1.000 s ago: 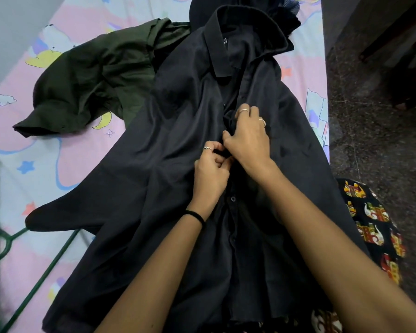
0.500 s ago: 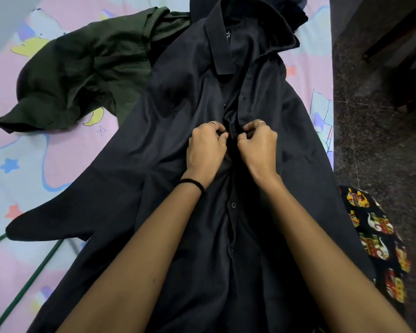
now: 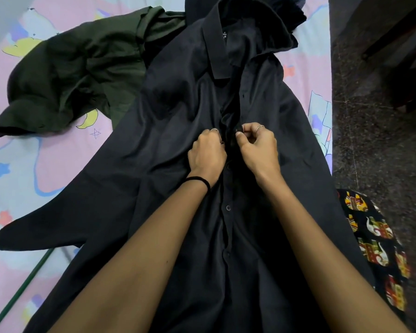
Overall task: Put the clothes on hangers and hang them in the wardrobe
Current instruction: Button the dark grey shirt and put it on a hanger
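We've got our left hand (image 3: 208, 152) and right hand (image 3: 257, 146) pinched on the black shirt's (image 3: 178, 145) floppy, slippery placket mid-bed, so grip near the buttons.

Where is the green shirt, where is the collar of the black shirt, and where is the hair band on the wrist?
green shirt (image 3: 77, 75), head view, on its crumpled middle.
collar of the black shirt (image 3: 216, 54), head view, on its left flap.
hair band (image 3: 198, 180), head view, on the band across the left wrist.
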The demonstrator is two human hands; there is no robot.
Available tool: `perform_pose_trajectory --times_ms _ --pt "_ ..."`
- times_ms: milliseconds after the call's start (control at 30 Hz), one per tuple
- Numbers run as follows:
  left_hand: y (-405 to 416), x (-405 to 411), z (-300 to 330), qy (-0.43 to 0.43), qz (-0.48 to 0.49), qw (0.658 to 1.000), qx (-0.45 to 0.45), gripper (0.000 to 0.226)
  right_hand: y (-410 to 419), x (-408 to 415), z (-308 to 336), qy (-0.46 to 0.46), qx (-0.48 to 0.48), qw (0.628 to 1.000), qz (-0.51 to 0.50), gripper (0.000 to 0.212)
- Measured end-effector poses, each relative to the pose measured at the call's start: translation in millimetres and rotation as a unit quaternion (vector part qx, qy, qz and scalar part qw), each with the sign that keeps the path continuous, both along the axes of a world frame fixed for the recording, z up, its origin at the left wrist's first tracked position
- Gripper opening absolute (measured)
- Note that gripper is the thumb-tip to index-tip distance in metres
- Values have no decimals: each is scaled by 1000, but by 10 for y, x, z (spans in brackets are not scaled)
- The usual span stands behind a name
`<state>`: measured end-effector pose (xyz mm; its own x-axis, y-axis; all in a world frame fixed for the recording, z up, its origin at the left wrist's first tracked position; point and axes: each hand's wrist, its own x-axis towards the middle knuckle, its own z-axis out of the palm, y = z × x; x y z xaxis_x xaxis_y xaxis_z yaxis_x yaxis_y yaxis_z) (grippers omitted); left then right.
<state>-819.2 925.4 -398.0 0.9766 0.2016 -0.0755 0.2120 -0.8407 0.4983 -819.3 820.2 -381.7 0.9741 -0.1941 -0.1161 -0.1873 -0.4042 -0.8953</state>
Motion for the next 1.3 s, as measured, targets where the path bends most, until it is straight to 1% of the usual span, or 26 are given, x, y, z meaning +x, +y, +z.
perform_pose_trajectory --times_ms 100,233,400,567,667,733,833,1033,1200,1300 --pt "-5 63 18 15 -46 998 27 12 -3 -9 36 -7 -17 1000 22 5" --pt "71 115 10 15 -67 997 -15 7 10 -19 117 -21 -32 999 27 3" --pt "125 87 -21 -22 -37 996 -74 5 48 -7 208 -51 -27 997 42 6" --pt "141 61 62 -57 15 987 -147 10 90 -9 242 -67 -28 996 51 7" --pt "171 8 157 -73 71 971 -216 3 83 -7 238 -73 -48 995 51 8" --pt "183 -27 210 -77 100 956 -265 5 94 -1 220 -70 -60 994 52 8" --pt "156 -88 289 -74 106 941 -312 8 135 -3 205 -71 -60 994 49 8" --pt "87 -123 310 -81 108 924 -358 12 126 -30 239 -73 -41 996 32 10" --pt "63 -119 313 -83 116 908 -394 13 109 -68 236 -67 -26 997 34 2" --pt "57 -114 327 -81 117 905 -400 13 97 -73 257 -69 -11 997 35 8"
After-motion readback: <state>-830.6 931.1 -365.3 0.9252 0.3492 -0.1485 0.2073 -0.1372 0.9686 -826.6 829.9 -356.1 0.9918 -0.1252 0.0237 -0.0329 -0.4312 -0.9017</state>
